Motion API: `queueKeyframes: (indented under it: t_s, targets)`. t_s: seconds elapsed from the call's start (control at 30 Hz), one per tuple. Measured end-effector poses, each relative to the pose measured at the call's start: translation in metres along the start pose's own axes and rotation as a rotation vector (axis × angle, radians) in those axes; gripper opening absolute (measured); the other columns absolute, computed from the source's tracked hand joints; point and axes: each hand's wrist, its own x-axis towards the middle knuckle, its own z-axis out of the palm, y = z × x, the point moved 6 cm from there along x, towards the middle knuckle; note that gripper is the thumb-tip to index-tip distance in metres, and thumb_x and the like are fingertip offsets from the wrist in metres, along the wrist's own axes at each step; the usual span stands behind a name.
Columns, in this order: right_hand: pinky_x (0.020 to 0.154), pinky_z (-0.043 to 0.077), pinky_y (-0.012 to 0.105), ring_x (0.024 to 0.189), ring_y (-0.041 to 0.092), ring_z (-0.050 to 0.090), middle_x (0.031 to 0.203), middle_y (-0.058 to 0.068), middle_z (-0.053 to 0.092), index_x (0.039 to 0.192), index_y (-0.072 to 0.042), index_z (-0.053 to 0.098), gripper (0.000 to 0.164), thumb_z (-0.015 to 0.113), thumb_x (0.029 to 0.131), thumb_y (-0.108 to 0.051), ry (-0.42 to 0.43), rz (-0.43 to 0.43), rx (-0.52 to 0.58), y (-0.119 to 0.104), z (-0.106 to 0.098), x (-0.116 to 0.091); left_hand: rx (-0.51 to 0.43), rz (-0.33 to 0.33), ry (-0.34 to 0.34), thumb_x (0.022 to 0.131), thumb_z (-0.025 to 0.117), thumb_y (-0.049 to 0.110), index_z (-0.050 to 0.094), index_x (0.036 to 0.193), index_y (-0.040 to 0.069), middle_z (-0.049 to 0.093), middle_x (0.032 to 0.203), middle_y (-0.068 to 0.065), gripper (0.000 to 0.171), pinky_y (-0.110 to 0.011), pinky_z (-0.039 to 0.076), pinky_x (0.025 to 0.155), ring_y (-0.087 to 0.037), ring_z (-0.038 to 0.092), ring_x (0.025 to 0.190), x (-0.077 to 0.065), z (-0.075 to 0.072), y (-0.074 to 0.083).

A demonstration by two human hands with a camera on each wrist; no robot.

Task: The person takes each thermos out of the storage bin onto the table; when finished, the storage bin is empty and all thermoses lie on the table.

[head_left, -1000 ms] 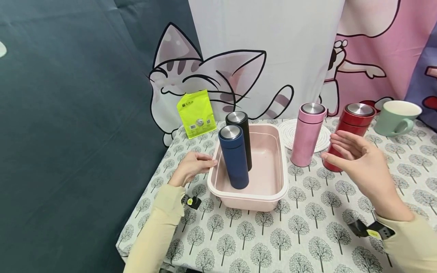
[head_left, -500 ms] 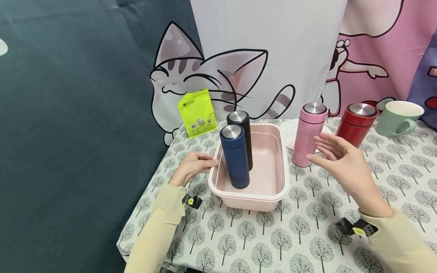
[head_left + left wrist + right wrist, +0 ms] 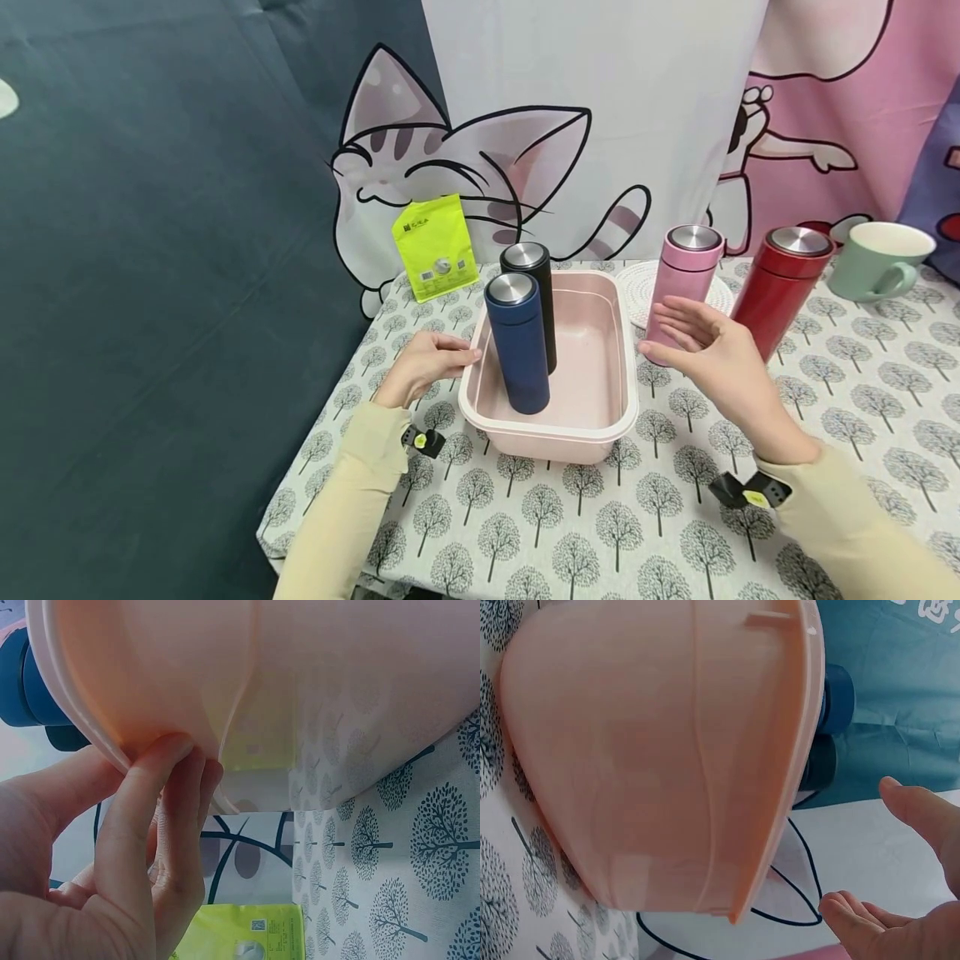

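A pale pink plastic basin (image 3: pixel 588 371) stands on the table. Inside its left half are a navy blue thermos (image 3: pixel 521 358) and, behind that, a black thermos (image 3: pixel 548 308). My left hand (image 3: pixel 426 364) pinches the basin's left rim, its fingers lying against the outer wall in the left wrist view. To the right of the basin, my right hand (image 3: pixel 705 346) holds nothing. Its fingers and thumb are apart, overlapping a pink thermos (image 3: pixel 686 267) in the head view; whether they touch it cannot be told. Beyond the hand stands a red thermos (image 3: pixel 783 287).
A light green mug (image 3: pixel 873 262) is at the far right. A round white woven mat (image 3: pixel 637 287) lies behind the pink thermos. The lime-green pouch (image 3: pixel 435 250) stands at the back left against the cartoon curtain. A tree-patterned cloth (image 3: pixel 570 533) covers the table.
My right hand has moved left from in front of the red thermos to the pink thermos, towards the basin. My left hand has stayed on the basin's rim.
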Motion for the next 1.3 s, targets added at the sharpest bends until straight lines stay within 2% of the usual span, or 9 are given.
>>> queueKeyframes:
  t_s: [0.17, 0.27, 0.37, 0.47, 0.6, 1.03, 1.17, 1.3]
  targets:
    - [0.099, 0.048, 0.014, 0.116, -0.001, 0.058, 0.14, 0.013, 0.054, 0.144, -0.004, 0.043, 0.074, 0.081, 0.082, -0.022, -0.039, -0.003, 0.014, 0.0, 0.013, 0.004, 0.005, 0.006, 0.003, 0.086, 0.073, 0.004, 0.064, 0.115, -0.011, 0.072, 0.103, -0.018, 0.034, -0.03, 0.061, 0.087, -0.015, 0.072, 0.086, -0.001, -0.001, 0.001]
    - [0.099, 0.048, 0.014, 0.12, 0.005, 0.059, 0.139, 0.014, 0.054, 0.143, -0.003, 0.043, 0.074, 0.081, 0.082, -0.02, -0.055, -0.011, 0.028, -0.001, 0.02, 0.007, 0.004, 0.014, -0.005, 0.086, 0.073, 0.004, 0.064, 0.115, -0.012, 0.072, 0.102, -0.017, 0.034, -0.031, 0.061, 0.086, -0.016, 0.072, 0.085, -0.001, -0.001, 0.001]
    - [0.099, 0.048, 0.014, 0.124, 0.014, 0.058, 0.14, 0.021, 0.052, 0.143, 0.001, 0.042, 0.074, 0.08, 0.082, -0.017, -0.08, -0.029, 0.052, -0.004, 0.027, 0.009, 0.007, 0.026, -0.014, 0.087, 0.072, 0.004, 0.063, 0.115, -0.013, 0.072, 0.101, -0.018, 0.034, -0.032, 0.061, 0.086, -0.016, 0.073, 0.085, -0.001, -0.001, 0.002]
    - [0.099, 0.048, 0.015, 0.123, 0.012, 0.058, 0.142, 0.024, 0.05, 0.143, 0.003, 0.041, 0.074, 0.08, 0.083, -0.015, -0.108, -0.041, 0.071, -0.007, 0.035, 0.011, 0.005, 0.022, -0.009, 0.087, 0.072, 0.004, 0.063, 0.115, -0.012, 0.072, 0.101, -0.017, 0.034, -0.031, 0.061, 0.086, -0.016, 0.072, 0.085, -0.001, -0.002, 0.001]
    - [0.1, 0.048, 0.016, 0.122, 0.008, 0.058, 0.142, 0.021, 0.052, 0.144, 0.003, 0.041, 0.075, 0.08, 0.082, -0.017, -0.128, -0.045, 0.086, -0.01, 0.045, 0.016, 0.007, 0.015, -0.005, 0.087, 0.073, 0.005, 0.064, 0.116, -0.011, 0.072, 0.104, -0.018, 0.035, -0.031, 0.061, 0.086, -0.015, 0.072, 0.085, 0.0, -0.002, 0.0]
    - [0.102, 0.048, 0.016, 0.13, 0.025, 0.053, 0.141, 0.02, 0.052, 0.142, 0.004, 0.043, 0.073, 0.081, 0.081, -0.01, -0.177, -0.032, 0.155, -0.013, 0.068, 0.028, 0.016, 0.01, -0.011, 0.086, 0.073, 0.007, 0.064, 0.116, -0.01, 0.072, 0.104, -0.017, 0.035, -0.03, 0.061, 0.087, -0.014, 0.072, 0.086, 0.001, -0.001, -0.001]
    - [0.101, 0.048, 0.016, 0.13, 0.028, 0.053, 0.141, 0.019, 0.053, 0.142, 0.003, 0.043, 0.073, 0.081, 0.081, -0.013, -0.198, -0.023, 0.134, -0.012, 0.075, 0.033, 0.015, 0.011, -0.012, 0.087, 0.073, 0.006, 0.064, 0.115, -0.011, 0.072, 0.1, -0.015, 0.034, -0.03, 0.061, 0.086, -0.013, 0.071, 0.083, 0.002, -0.001, 0.0]
    - [0.105, 0.048, 0.022, 0.13, 0.03, 0.053, 0.142, 0.019, 0.052, 0.142, 0.001, 0.043, 0.075, 0.082, 0.08, -0.017, -0.225, -0.03, 0.076, -0.013, 0.083, 0.037, 0.014, 0.015, -0.013, 0.087, 0.072, 0.005, 0.064, 0.116, -0.012, 0.072, 0.099, -0.014, 0.035, -0.03, 0.061, 0.085, -0.013, 0.071, 0.082, 0.0, -0.001, 0.001]
